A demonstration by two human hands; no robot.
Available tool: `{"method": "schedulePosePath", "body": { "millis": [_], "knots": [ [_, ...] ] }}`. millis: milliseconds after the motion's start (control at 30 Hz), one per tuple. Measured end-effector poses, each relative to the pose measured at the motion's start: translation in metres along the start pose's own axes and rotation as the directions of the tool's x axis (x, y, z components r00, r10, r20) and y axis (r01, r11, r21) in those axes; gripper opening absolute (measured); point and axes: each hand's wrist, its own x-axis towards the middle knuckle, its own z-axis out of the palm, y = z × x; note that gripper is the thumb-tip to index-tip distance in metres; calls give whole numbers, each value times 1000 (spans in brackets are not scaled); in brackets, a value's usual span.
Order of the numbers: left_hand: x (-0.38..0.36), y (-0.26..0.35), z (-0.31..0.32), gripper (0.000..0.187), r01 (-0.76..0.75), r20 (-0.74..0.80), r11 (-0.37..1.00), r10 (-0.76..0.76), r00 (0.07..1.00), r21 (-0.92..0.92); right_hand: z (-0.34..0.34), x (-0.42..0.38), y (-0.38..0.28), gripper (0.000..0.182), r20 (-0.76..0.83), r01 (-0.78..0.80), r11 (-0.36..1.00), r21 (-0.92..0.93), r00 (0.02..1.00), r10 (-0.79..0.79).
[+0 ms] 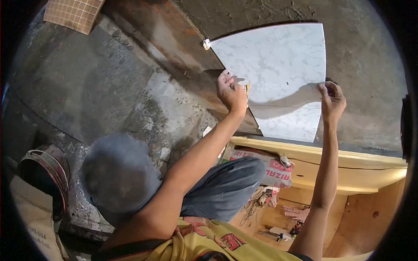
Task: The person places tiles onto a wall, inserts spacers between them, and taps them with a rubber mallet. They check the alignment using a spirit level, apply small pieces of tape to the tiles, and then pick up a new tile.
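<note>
A large white marbled tile (278,61) lies against the grey mortared surface, with a smaller white tile (285,122) below it along a thin joint. At the left edge of the large tile is my left hand (233,92), its fingers curled in; what they hold is hidden. Beside that hand, a small yellow piece (247,89) sits at the tile's edge. My right hand (333,99) has thumb and forefinger bent together right at the large tile's right edge, and I cannot tell what is between them. A whitish lump (206,44) sticks at the tile's upper left corner.
A wooden ledge (322,156) runs below the tiles, with a red-lettered sack (278,172) and loose tools under it. Buckets (48,169) and a paper bag (32,213) stand left. A gridded tan tile (74,13) lies at the top left.
</note>
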Motion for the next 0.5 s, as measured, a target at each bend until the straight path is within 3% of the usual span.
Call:
{"method": "schedulePosePath", "body": {
  "millis": [167,367,500],
  "knots": [
    [2,1,-1,45,33,9,999,-33,999,-10,1,0,-6,13,-19,-36,999,-19,999,36],
    [0,1,0,48,21,9,999,-21,1000,-32,2,0,3,12,-8,-54,990,129,998,55],
    [-1,4,-1,51,102,43,990,-98,994,-98,-8,3,0,16,64,-3,1000,-18,998,4]
  ]
}}
